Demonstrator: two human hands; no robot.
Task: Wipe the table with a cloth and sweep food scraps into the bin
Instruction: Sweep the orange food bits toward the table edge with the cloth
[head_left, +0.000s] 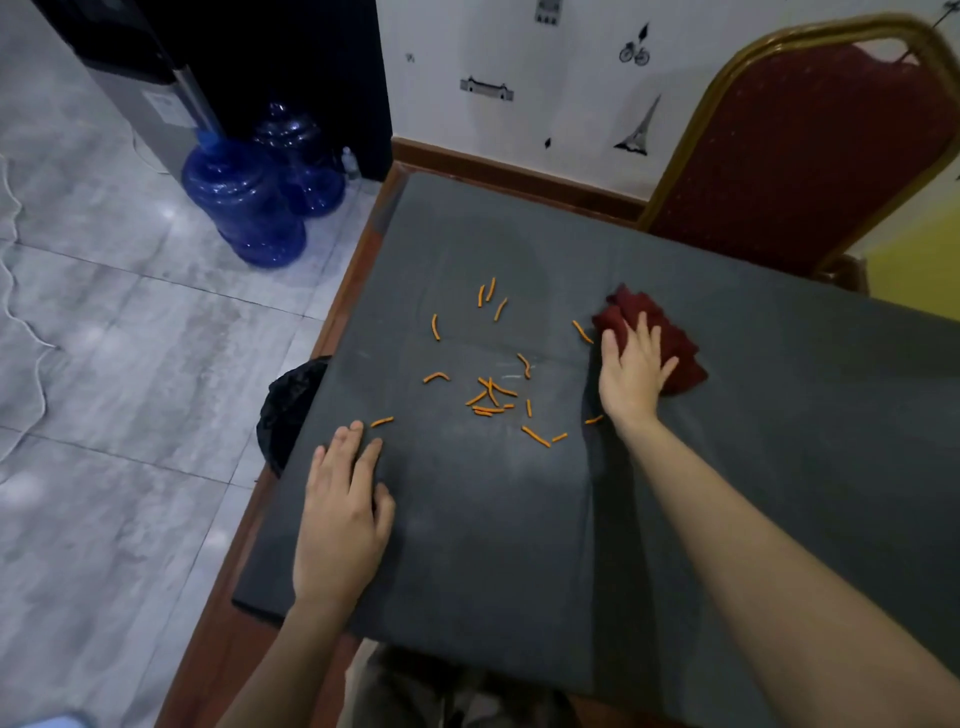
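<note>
Several orange snack sticks (491, 392) lie scattered over the middle of the dark grey table (519, 519). A crumpled dark red cloth (670, 325) lies at the right of the scraps, and my right hand (631, 371) presses flat on it with fingers spread. My left hand (343, 509) rests palm down on the table near its left edge, holding nothing; one orange stick lies just past its fingertips. A bin lined with a black bag (291, 405) stands on the floor against the table's left edge, partly hidden by the tabletop.
A red padded chair (795, 156) with a gold frame stands at the table's far right. Two blue water jugs (244, 202) sit on the grey tiled floor at the far left, beside a dispenser. A white cord trails along the floor at the left.
</note>
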